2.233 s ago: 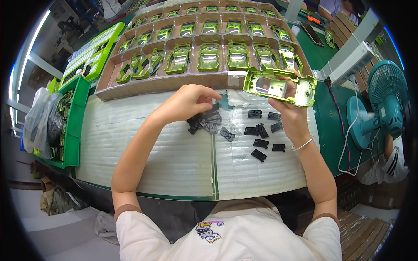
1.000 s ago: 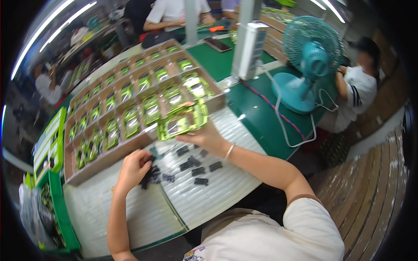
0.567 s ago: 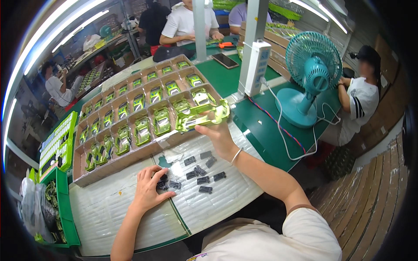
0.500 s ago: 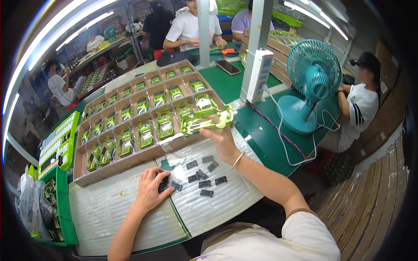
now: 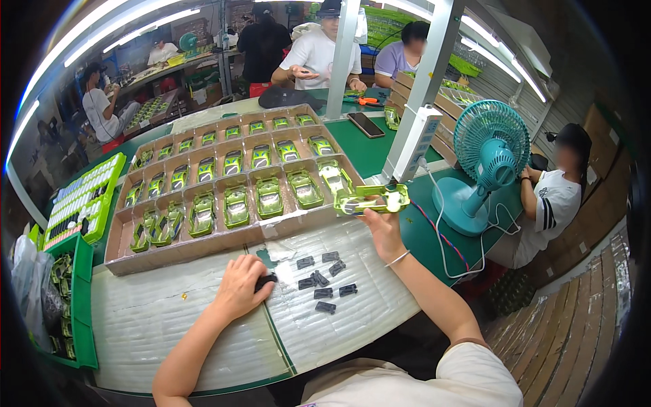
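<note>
Cardboard walled the compartment tray point(image 5: 196, 252); near its front-right corner, a lime-green toy-car body shell point(image 5: 352, 205) sat pinched by fingers of the right hand point(image 5: 385, 234). The left hand point(image 5: 241, 285) curled, fingers bunched, over black plastic point(image 5: 266, 280); whether pinching, I couldn't tell.

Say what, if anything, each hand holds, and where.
Right hand: green car shell, by its near edge. Left hand: at black parts; cannot tell whether it grips any.

Kinda crammed workshop: long fluorescent tubes point(image 5: 151, 30) glare overhead, grey metal posts point(image 5: 430, 71) rise by a green-topped bench point(image 5: 347, 144), brown cartons point(image 5: 598, 200) stack up along the right, ribbed grey wall point(image 5: 564, 95) behind
</note>
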Demonstrator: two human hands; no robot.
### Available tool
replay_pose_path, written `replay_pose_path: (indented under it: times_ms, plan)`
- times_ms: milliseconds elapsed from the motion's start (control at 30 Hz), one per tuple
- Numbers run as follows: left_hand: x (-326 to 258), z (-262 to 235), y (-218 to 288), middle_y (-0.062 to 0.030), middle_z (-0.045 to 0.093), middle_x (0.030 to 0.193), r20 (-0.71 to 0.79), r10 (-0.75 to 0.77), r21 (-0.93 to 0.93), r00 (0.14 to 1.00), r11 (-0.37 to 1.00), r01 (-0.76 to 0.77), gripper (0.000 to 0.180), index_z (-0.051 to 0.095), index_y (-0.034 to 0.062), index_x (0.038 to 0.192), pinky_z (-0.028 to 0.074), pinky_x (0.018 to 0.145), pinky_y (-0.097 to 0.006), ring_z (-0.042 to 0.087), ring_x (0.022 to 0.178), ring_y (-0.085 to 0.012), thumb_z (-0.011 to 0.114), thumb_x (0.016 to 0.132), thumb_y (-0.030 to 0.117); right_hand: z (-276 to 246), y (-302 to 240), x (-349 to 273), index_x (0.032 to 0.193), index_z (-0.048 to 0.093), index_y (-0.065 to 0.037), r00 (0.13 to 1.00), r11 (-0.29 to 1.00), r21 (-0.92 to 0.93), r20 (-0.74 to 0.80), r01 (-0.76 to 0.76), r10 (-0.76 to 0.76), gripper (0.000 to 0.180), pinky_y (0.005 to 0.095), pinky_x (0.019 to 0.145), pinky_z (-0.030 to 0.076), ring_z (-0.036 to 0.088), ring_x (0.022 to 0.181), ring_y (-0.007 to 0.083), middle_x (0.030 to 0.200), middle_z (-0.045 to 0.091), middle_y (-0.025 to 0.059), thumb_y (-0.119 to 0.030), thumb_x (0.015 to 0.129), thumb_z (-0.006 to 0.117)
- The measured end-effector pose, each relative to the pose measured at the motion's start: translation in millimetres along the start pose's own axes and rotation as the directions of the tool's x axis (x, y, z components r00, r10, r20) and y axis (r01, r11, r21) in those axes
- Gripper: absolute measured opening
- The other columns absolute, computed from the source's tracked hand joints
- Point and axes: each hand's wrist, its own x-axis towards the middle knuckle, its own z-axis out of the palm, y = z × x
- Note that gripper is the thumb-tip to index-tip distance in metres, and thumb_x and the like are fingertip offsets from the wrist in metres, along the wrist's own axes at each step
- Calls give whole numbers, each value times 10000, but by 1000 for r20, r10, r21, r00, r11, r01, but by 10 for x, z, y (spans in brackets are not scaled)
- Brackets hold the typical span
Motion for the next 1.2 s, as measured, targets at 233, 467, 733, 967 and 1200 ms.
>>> replay_pose_path:
  times_ms: [233, 467, 733, 967, 1200]
  plan:
    - [-34, 62, 9, -75, 472, 805, -148, -173, 244, 974, 948, 205, 162, 472, 58, 789, 342, 662, -355, 464, 787, -242, 586, 691, 118, -66, -46, 19, 1256, 365, -81, 998, 978, 208, -66, 1, 14, 518, 377, 857, 439, 532, 957, 196, 1065, 509, 65, -297, 824, 551]
    - [-20, 67, 33, -63, 477, 741, -190, -174, 334, 966, 914, 231, 109, 491, 73, 756, 399, 554, -351, 497, 723, -225, 571, 696, 114, 36, -111, -29, 1342, 212, -74, 991, 964, 249, 114, -95, 68, 643, 379, 860, 443, 545, 927, 217, 1015, 494, 62, -273, 827, 543]
    - [-24, 51, -108, -50, 515, 666, -199, -94, 261, 976, 954, 145, 88, 515, 68, 718, 441, 536, -351, 531, 653, -222, 591, 698, 107, 39, -122, -54, 1264, 310, -107, 984, 968, 213, 146, -134, 105, 553, 392, 869, 450, 566, 963, 248, 1025, 524, 64, -344, 832, 561]
    - [-28, 34, -106, -54, 538, 648, -199, -100, 217, 975, 966, 143, 93, 515, 69, 706, 436, 529, -346, 526, 629, -221, 602, 690, 99, -41, -55, -8, 1178, 436, -65, 980, 946, 263, 102, -192, 170, 472, 379, 872, 446, 564, 979, 255, 1014, 569, 80, -414, 865, 486]
    - [-23, 44, -86, -64, 537, 651, -215, -89, 250, 972, 958, 143, 96, 518, 63, 707, 431, 538, -357, 523, 616, -236, 607, 685, 92, -23, -81, -3, 1171, 446, -78, 978, 934, 289, 74, -208, 195, 455, 369, 866, 448, 566, 982, 253, 978, 574, 55, -402, 857, 504]
